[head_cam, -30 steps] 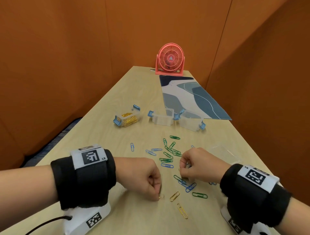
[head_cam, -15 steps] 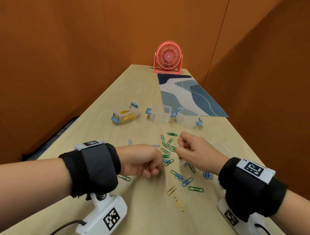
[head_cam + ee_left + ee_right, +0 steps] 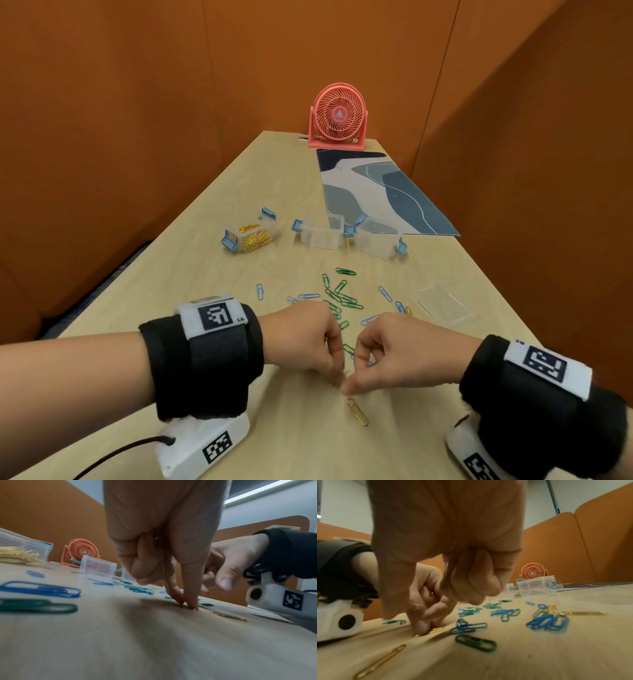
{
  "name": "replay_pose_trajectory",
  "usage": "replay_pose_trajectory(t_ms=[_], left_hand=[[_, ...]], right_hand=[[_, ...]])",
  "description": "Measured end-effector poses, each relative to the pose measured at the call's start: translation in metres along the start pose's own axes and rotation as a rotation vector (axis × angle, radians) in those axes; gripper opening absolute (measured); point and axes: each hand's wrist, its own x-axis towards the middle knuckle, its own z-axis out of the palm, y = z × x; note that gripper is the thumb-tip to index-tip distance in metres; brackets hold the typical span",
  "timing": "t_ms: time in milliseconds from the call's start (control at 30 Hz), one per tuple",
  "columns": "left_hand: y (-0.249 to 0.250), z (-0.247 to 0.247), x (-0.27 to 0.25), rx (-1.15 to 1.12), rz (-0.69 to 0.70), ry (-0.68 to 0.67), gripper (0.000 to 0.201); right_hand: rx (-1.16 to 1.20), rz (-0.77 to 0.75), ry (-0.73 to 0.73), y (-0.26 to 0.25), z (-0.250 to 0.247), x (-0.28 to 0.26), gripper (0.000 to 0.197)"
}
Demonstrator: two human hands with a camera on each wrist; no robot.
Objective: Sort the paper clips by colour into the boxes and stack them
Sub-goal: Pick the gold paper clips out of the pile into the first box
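My left hand [image 3: 339, 381] presses thumb and forefinger down on a gold paper clip [image 3: 193, 609] lying on the table and pinches it; more gold glints inside its curled fingers. My right hand [image 3: 347, 389] hovers just to its right with fingers curled, and I see nothing in them. A second gold clip [image 3: 358, 411] lies loose just in front of both hands. Several blue and green clips [image 3: 342, 298] are scattered beyond the hands. Farther back stand a clear box holding gold clips [image 3: 250, 234] and two empty clear boxes [image 3: 322, 234] [image 3: 376, 240].
A clear lid [image 3: 445, 306] lies flat at the right of the clips. A patterned mat [image 3: 376, 192] and a pink fan [image 3: 339, 116] sit at the far end. Orange walls close in on both sides of the wooden table [image 3: 205, 274].
Both hands have come back toward me from the clip pile. The left hand has dropped onto a gold clip on the table, and the right hand has moved in beside it.
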Motion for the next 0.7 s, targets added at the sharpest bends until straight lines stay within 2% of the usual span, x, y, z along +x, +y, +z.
replay_pose_trajectory(t_ms=[67, 133, 233, 400, 433, 567, 633, 700], left_hand=[[0.001, -0.001, 0.002, 0.044, 0.009, 0.013, 0.016], [0.001, -0.003, 0.002, 0.083, -0.011, 0.016, 0.019], [-0.002, -0.002, 0.0, 0.122, -0.058, -0.011, 0.021], [-0.007, 0.002, -0.007, 0.073, -0.157, -0.066, 0.019], [-0.007, 0.002, -0.008, -0.019, -0.204, -0.061, 0.02], [-0.009, -0.009, -0.013, -0.809, -0.413, -0.066, 0.021], [-0.013, -0.014, -0.015, -1.019, -0.455, -0.085, 0.024], [-0.013, -0.016, -0.015, -1.105, -0.438, -0.091, 0.027]], right_hand=[[-0.124, -0.018, 0.005, -0.004, 0.002, -0.001, 0.032], [-0.193, -0.046, 0.028, -0.007, 0.004, 0.002, 0.025], [-0.192, -0.071, 0.017, -0.009, 0.005, 0.008, 0.014], [-0.13, -0.031, -0.033, -0.008, 0.009, 0.011, 0.013], [-0.127, -0.038, -0.032, -0.008, 0.01, 0.01, 0.014], [-0.12, -0.077, 0.044, -0.007, 0.003, 0.006, 0.01], [-0.141, -0.099, 0.06, -0.006, -0.006, 0.001, 0.02], [-0.145, -0.117, 0.024, -0.006, -0.01, -0.002, 0.029]])
